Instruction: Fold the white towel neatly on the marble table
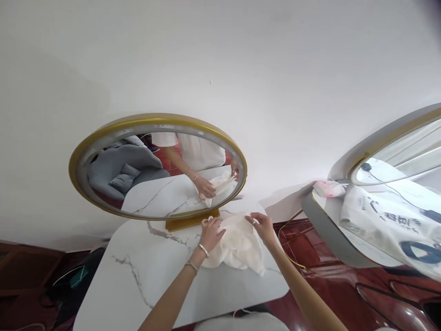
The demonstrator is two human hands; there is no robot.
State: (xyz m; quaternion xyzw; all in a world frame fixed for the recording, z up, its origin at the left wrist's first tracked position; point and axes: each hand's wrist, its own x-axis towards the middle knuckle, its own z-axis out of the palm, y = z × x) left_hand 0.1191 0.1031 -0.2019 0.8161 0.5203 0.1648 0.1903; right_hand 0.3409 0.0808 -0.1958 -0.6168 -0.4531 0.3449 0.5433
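A thin cream-white cloth (239,248) lies crumpled on the white marble-patterned table (134,276), near the base of a round mirror. My left hand (211,235), with bracelets on its wrist, has its fingertips closed on the cloth's far left edge. At the far right corner, the thumb and fingers of my right hand (263,227) pinch the same cloth. Its far edge stretches between my two hands, while the near part lies in loose folds on the tabletop.
A gold-framed round mirror (158,120) stands behind the cloth, reflecting my arms and a grey armchair. At right, another table (320,220) carries a pink-white packet (329,188), a white printed bag (382,216) and a second mirror (396,147). A pale seat (241,322) shows at the near edge.
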